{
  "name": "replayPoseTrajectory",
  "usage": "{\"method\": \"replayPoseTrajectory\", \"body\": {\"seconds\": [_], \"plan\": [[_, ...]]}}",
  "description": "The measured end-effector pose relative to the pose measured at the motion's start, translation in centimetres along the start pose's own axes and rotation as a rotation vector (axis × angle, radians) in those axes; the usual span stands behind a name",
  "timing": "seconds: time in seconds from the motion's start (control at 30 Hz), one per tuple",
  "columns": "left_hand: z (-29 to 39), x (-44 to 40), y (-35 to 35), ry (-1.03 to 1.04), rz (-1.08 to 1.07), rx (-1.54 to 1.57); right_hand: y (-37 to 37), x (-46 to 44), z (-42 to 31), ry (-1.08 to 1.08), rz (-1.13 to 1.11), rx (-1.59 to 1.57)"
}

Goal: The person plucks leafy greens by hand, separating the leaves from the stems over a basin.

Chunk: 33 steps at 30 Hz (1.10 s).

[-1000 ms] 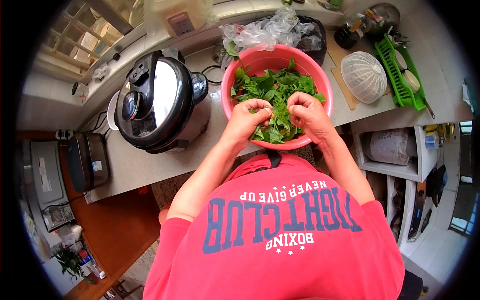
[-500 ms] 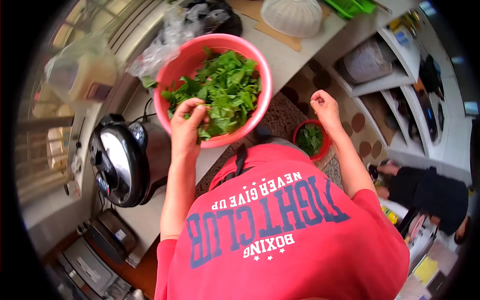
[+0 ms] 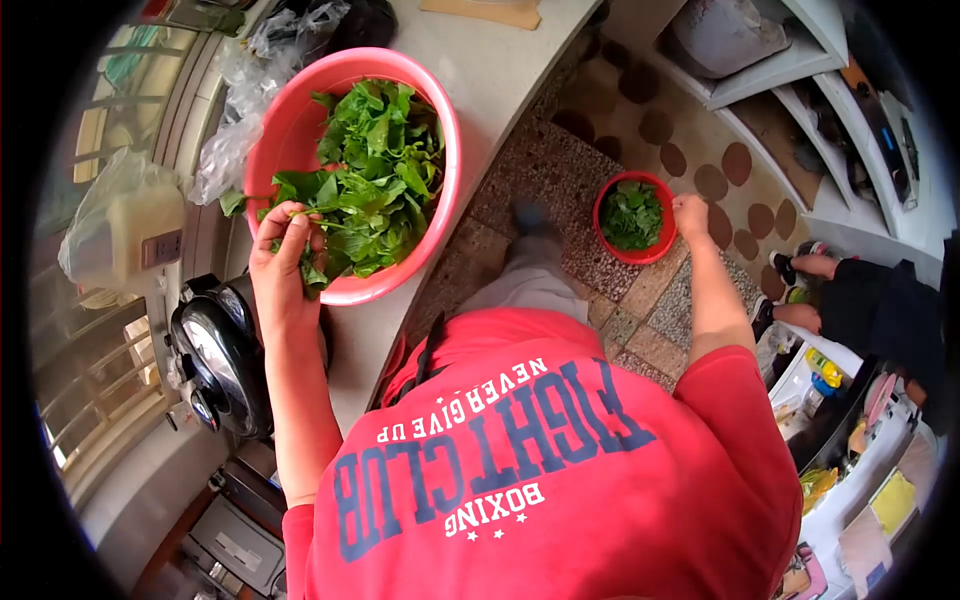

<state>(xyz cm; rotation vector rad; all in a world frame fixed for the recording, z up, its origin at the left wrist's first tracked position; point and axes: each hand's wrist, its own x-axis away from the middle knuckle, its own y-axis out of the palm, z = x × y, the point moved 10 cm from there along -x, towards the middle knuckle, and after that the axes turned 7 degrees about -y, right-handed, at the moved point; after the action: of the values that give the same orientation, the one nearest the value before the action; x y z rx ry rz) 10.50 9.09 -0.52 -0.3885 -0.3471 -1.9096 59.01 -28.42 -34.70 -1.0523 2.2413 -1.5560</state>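
Note:
My left hand (image 3: 287, 262) pinches the stem of a leafy green sprig (image 3: 312, 215) between thumb and fingers, at the near left rim of a large pink basin (image 3: 452, 165). Loose green leaves (image 3: 385, 180) fill much of this basin, which stands on the counter. Out to the right, my right hand (image 3: 690, 216) is closed; whatever its fingers may hold is hidden. In the view it lies beside the right rim of a small red basin (image 3: 603, 232) on the floor, and I cannot tell whether they touch. Green leaves (image 3: 632, 214) lie inside the small basin too.
A black and silver electric cooker (image 3: 215, 350) stands left on the counter (image 3: 500, 75). Crumpled clear plastic bags (image 3: 240, 110) lie behind the pink basin. White shelves (image 3: 800, 60) stand at the right. Another person in dark clothes (image 3: 875, 300) is at the right edge.
The view has shifted, so the pink basin sits further left. My left hand now shows a sprig's stem between its fingers. My right hand has turned into a closed fist, away from the counter.

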Motion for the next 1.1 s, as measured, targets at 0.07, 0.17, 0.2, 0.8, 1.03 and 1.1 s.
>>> {"method": "replayPoseTrajectory", "body": {"seconds": [0.07,0.17,0.2,0.8,1.03,1.1], "plan": [[-0.1,0.1,-0.1,-0.008,0.027,-0.022,0.1,0.5,1.2,0.054,0.016,-0.008],[-0.4,0.1,0.0,-0.014,0.015,-0.024,-1.3,1.8,1.8,0.156,0.057,0.019],[-0.3,0.3,0.1,-0.008,0.026,-0.025,-1.8,2.2,1.6,0.205,0.072,0.047],[1.6,4.9,1.3,0.160,0.006,-0.088,-14.3,13.1,-59.2,-1.131,-0.493,-0.775],[2.8,7.0,-0.7,0.426,0.221,-0.284,-12.4,14.7,-62.0,-1.176,-0.675,-0.710],[3.9,8.1,-0.6,0.573,0.323,-0.421,-11.5,14.6,-62.2,-1.138,-0.718,-0.725]]}}
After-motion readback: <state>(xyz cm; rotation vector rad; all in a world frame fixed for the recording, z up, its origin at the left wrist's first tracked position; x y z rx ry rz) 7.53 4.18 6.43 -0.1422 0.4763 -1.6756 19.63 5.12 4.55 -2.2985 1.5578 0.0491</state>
